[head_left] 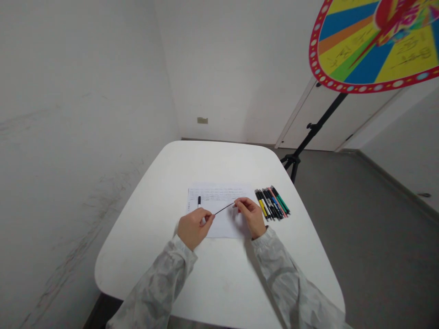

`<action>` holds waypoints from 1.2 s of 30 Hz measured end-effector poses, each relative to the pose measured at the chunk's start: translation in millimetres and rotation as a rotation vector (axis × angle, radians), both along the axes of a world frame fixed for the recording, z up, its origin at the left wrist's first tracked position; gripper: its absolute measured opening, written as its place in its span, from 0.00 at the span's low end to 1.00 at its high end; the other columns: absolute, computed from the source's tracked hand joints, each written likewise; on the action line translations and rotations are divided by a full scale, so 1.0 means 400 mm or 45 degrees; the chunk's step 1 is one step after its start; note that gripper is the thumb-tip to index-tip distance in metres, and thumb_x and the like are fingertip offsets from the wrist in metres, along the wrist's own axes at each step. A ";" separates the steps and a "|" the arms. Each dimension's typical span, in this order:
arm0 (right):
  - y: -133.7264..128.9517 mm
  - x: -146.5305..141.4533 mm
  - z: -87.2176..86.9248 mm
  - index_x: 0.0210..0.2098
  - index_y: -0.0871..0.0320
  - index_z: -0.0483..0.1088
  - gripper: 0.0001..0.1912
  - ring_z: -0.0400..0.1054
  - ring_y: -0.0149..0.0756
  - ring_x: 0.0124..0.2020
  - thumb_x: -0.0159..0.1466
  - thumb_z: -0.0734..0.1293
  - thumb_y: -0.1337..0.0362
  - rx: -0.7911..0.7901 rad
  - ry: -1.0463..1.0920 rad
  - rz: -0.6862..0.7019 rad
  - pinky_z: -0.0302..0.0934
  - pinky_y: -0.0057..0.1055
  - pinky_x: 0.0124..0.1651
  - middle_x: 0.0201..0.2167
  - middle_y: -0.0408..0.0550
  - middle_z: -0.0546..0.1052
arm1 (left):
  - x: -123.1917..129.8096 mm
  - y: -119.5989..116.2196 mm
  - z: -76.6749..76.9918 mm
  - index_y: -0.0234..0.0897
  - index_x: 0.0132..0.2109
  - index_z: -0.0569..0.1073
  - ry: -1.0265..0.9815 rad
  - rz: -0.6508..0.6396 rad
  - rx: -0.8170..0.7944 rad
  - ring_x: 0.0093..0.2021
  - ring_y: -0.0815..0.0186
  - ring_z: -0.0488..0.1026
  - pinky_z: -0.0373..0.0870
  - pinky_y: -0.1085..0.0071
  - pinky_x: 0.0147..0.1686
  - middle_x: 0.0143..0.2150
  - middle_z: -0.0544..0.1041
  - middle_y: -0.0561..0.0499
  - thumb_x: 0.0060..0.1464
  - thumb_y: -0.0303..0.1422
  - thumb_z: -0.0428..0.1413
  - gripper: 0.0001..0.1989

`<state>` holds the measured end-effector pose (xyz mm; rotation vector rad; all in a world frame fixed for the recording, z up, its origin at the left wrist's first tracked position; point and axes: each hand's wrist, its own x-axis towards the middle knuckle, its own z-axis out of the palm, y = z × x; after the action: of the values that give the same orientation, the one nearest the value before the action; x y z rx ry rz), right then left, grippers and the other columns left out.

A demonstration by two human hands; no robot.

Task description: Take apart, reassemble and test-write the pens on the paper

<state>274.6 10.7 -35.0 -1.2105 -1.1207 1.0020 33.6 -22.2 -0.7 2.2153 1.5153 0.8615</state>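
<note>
You are holding one thin dark rod (224, 209) between two hands at the centre of the frame, and it is slanting upward to the right above one visible sheet of paper (222, 228). Your left hand (195, 227) is pinching the lower end, its grip closed with thumb and finger together on the rod; your right hand (251, 216) is pinching the upper end in the same manner. One black-capped pen (199, 201) is lying on the paper, just beyond your left hand. Right of centre, a row of pens (272, 203) is lying side by side on the white bench (219, 283); at least six are showing, with yellow, black, blue, pink and green among their colours, but they are crowding too closely for an exact count. One multicoloured wheel (370, 50) is occupying the upper right of the frame, and one black stand (315, 130) is reaching up to it.

Your fingertips are hiding both ends of the rod, and your left hand is covering the lower part of the capped pen. Your hands are also overlapping the paper, whose lines of writing are appearing too small to read. The frame is cutting off the wheel at its top and right.
</note>
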 end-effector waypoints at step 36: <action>-0.013 0.083 0.007 0.37 0.53 0.72 0.10 0.68 0.42 0.34 0.73 0.63 0.58 0.463 -0.794 -0.134 0.63 0.40 0.42 0.32 0.48 0.74 | -0.160 0.104 -0.054 0.40 0.34 0.76 -0.027 0.378 0.060 0.29 0.65 0.70 0.64 0.70 0.34 0.28 0.76 0.52 0.68 0.47 0.53 0.19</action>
<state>307.7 5.4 -32.1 -1.2939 -1.6174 0.3077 -30.2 19.3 -22.3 2.0349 1.8619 1.0116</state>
